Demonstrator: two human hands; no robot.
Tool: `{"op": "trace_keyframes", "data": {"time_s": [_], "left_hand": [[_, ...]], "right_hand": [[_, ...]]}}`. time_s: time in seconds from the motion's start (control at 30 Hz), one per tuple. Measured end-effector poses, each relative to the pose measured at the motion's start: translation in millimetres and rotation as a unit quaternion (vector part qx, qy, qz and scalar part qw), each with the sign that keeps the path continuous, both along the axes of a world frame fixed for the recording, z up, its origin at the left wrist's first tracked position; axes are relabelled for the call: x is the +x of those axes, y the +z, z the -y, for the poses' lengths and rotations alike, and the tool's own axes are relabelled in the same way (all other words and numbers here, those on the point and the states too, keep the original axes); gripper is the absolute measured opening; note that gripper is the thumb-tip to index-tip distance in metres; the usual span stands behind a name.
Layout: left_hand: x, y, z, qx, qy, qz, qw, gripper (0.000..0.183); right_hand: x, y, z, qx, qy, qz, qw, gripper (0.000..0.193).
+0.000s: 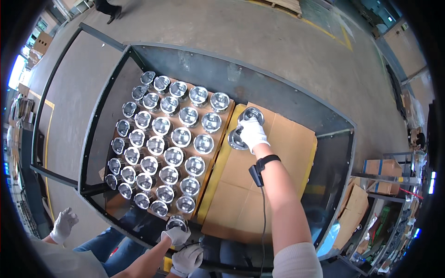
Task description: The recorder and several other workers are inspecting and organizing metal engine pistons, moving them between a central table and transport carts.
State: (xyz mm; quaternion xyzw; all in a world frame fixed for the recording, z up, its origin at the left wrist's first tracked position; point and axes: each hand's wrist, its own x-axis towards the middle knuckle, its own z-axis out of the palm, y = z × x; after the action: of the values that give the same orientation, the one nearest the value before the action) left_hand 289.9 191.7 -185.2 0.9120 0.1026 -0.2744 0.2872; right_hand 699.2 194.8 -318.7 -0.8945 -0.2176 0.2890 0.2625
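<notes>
My right hand [253, 133], in a white glove with a black strap and cabled device on the wrist, reaches over bare cardboard [259, 185] in the right half of a metal bin. Its fingers close on a shiny round metal part [252, 113], shaped like a piston. A second such part [237, 139] stands right beside the hand, partly covered by it. At the lower edge is my gloved left hand [187, 259], near the bin's front rim; its fingers are not clear, and no object shows in it. Rows of similar metal parts [162, 126] stand on cardboard at left.
At left, a co-worker's gloved hand [176, 235] holds another metal part [176, 223] at the bin's front; their other hand [64, 225] is raised. Dark steel walls [234, 72] enclose the bin. Shelving with boxes [382, 167] stands at right. A person's legs [109, 9] show far off.
</notes>
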Motion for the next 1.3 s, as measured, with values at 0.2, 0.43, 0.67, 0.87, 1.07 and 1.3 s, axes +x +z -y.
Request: {"op": "trace_keyframes", "data": {"time_s": [0.2, 0.43, 0.67, 0.87, 1.07, 1.3], "left_hand": [[-139.0, -256.8, -7.7, -0.03, 0.118, -0.343, 0.932, 0.038], [-47.3, -189.5, -32.5, -0.132, -0.002, -0.512, 0.849, 0.059], [-32.4, -184.7, -32.5, -0.077, 0.037, -0.478, 0.874, 0.047], [-118.6, -261.9, -23.6, -0.013, -0.378, -0.297, 0.877, 0.056], [-118.0, -263.2, -25.8, 0.081, -0.538, -0.142, 0.827, 0.043], [-71.0, -25.8, 61.1, 0.075, 0.206, 0.191, 0.957, 0.01]], "right_hand": [[15.9, -68.7, -51.3, 0.002, -0.077, -0.058, 0.995, 0.037], [25.7, -57.9, -65.1, -0.032, -0.084, -0.068, 0.994, 0.038], [22.2, -81.2, -68.2, -0.019, -0.119, -0.052, 0.991, 0.041], [11.9, -64.9, -79.6, -0.035, -0.125, -0.051, 0.99, 0.038], [-47.3, -7.4, -14.4, 0.029, 0.05, 0.11, 0.992, 0.043], [-172.2, 91.0, 142.4, -0.031, 0.185, -0.088, 0.978, 0.023]]}}
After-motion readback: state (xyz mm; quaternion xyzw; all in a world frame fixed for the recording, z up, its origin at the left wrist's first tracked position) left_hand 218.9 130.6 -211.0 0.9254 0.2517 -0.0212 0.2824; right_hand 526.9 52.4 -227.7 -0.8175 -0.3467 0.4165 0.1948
